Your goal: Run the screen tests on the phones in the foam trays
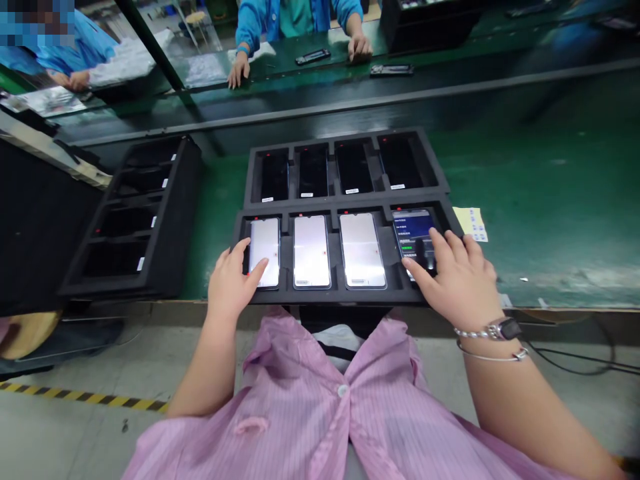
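My left hand [234,279] rests at the left edge of the near black foam tray [287,293], thumb over the lower part of a phone with a white screen [265,243]. Two more white-screen phones, a second one [312,247] and a third one [362,247], lie in the middle slots. In the rightmost slot a phone with a dark menu screen [411,230] shows lines of text, one green. My right hand [453,270] lies over that phone's right side, fingers spread, thumb at its lower left. Neither hand lifts anything.
Behind stands another foam tray [345,199] of dark-screen phones. Stacked trays [175,220] stand at left. A yellow sticker sheet [471,223] lies right of the near tray. Across the bench, a person in blue [255,30] has hands near loose phone parts [313,57].
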Demonstrator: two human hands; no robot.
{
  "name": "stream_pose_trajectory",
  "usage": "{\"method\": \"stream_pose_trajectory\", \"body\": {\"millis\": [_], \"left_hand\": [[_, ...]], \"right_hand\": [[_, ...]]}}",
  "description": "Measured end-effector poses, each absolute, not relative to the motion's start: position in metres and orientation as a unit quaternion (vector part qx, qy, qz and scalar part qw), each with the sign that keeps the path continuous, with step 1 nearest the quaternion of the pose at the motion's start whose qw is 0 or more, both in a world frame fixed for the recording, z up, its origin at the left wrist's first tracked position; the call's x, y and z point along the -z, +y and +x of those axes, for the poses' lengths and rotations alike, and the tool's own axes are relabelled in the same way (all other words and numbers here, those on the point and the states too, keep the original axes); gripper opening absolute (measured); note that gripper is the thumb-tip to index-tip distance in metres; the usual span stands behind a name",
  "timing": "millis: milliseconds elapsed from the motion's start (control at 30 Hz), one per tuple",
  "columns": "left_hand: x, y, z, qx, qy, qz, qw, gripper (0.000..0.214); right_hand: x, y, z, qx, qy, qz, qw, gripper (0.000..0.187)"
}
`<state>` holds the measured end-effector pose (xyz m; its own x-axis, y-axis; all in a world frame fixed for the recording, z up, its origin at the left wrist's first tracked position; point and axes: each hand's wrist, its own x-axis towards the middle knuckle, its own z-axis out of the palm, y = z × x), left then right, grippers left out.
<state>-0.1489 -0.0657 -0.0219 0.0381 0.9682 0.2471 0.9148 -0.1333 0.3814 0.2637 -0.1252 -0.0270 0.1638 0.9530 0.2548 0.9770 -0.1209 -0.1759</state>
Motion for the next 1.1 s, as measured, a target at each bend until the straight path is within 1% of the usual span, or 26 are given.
{"method": "stream_pose_trajectory", "body": {"millis": [100, 200, 300, 367, 467, 533, 633, 800, 900, 1100], "left_hand": [[0.022, -0.064, -0.15, -0.215, 0.669, 0.708, 0.069, 0.061], [0.022, -0.061, -0.15, -0.206, 0.671, 0.707, 0.083, 0.061], [0.02, -0.064, -0.143, -0.209, 0.657, 0.722, 0.052, 0.062], [0.014, -0.07, -0.13, -0.218, 0.631, 0.744, 0.02, 0.061], [0.003, -0.083, -0.104, -0.234, 0.543, 0.806, 0.004, 0.056], [0.0, -0.09, -0.087, -0.243, 0.485, 0.84, 0.005, 0.052], [0.008, -0.094, -0.069, -0.257, 0.439, 0.861, 0.012, 0.046], [0.03, -0.094, -0.059, -0.262, 0.443, 0.857, 0.012, 0.045], [0.033, -0.095, -0.059, -0.263, 0.44, 0.859, 0.001, 0.042], [0.03, -0.096, -0.056, -0.243, 0.444, 0.862, -0.005, 0.035]], "right_hand": [[0.026, -0.126, 0.264, 0.035, -0.645, -0.743, 0.176, 0.083], [0.025, -0.128, 0.263, 0.041, -0.647, -0.734, 0.203, 0.081], [0.02, -0.131, 0.255, 0.028, -0.66, -0.714, 0.234, 0.079], [0.015, -0.133, 0.245, 0.003, -0.689, -0.684, 0.24, 0.078], [0.007, -0.135, 0.228, -0.006, -0.739, -0.631, 0.234, 0.068], [0.008, -0.136, 0.22, 0.009, -0.762, -0.602, 0.238, 0.06], [0.019, -0.137, 0.216, 0.06, -0.772, -0.579, 0.253, 0.055], [0.039, -0.141, 0.213, 0.169, -0.767, -0.561, 0.26, 0.046], [0.041, -0.142, 0.212, 0.176, -0.766, -0.56, 0.263, 0.045], [0.039, -0.14, 0.212, 0.179, -0.773, -0.554, 0.251, 0.049]]}}
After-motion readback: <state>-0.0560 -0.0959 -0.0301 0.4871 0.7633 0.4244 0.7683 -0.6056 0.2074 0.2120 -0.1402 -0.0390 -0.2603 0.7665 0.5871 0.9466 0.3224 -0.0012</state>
